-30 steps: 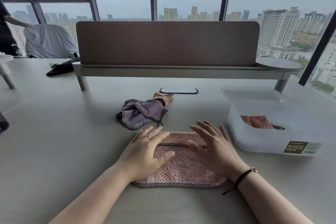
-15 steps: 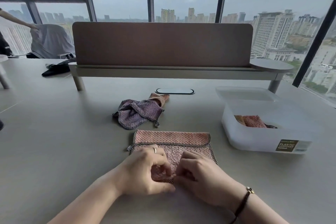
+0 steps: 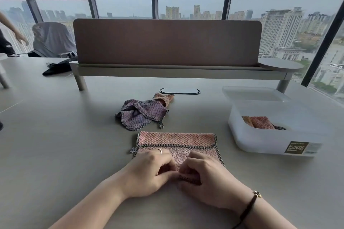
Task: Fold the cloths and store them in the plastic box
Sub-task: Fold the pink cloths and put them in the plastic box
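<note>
Left hand [image 3: 149, 171] and right hand [image 3: 202, 176] both pinching near edge of pink cloth [image 3: 176, 140], lying left of box [image 3: 260, 141] on worktop [image 3: 55, 145]. Risk: grip slipping (fabric limp), fold landing crooked.

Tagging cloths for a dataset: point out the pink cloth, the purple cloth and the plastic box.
pink cloth [image 3: 176, 138]: head view, folded-over far strip.
purple cloth [image 3: 138, 115]: head view, crumpled middle.
plastic box [image 3: 260, 142]: head view, near wall.
</note>
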A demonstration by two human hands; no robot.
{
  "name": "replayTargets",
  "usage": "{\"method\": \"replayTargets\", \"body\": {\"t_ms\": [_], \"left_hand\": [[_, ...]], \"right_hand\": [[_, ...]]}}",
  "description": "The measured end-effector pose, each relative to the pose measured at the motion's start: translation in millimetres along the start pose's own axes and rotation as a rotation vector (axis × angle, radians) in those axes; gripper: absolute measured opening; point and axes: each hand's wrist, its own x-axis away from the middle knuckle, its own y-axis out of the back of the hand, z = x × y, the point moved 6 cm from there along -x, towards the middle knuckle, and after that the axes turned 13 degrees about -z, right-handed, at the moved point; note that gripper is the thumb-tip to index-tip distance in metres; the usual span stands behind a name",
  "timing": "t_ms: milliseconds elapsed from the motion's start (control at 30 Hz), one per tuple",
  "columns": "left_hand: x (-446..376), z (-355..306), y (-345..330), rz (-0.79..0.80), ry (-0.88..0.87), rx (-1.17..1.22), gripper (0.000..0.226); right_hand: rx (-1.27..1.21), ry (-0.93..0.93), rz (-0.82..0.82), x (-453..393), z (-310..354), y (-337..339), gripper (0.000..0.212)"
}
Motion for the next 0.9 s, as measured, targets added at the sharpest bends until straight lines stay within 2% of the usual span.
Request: {"method": "replayTargets", "body": {"t_ms": [133, 300, 433, 633, 900], "left_hand": [[0.0, 4.9, 3.9, -0.034, 0.109, 0.134, 0.017], [3.8, 9.3, 7.8, -0.002, 0.169, 0.124, 0.043], [2.0, 28.3, 22.3, -0.148, 0.257, 0.199, 0.035], [4.8, 58.9, 45.2, -0.385, 0.444, 0.117, 0.017], [8.5, 66.8, 46.1, -0.394, 0.495, -0.13, 0.02]], "right_hand": [[0.064, 0.002, -0.075, -1.6, -1.3, 3.3, 0.014], [0.044, -0.072, -0.183, -1.5, -7.1, 12.1, 0.013], [0.004, -0.222, -0.219, -1.1, -25.5, 19.3, 0.017], [-0.027, -0.448, -0.411, 1.7, -59.4, 40.3, 0.018], [0.084, -0.542, -0.414, 3.2, -74.3, 34.7, 0.023]]}}
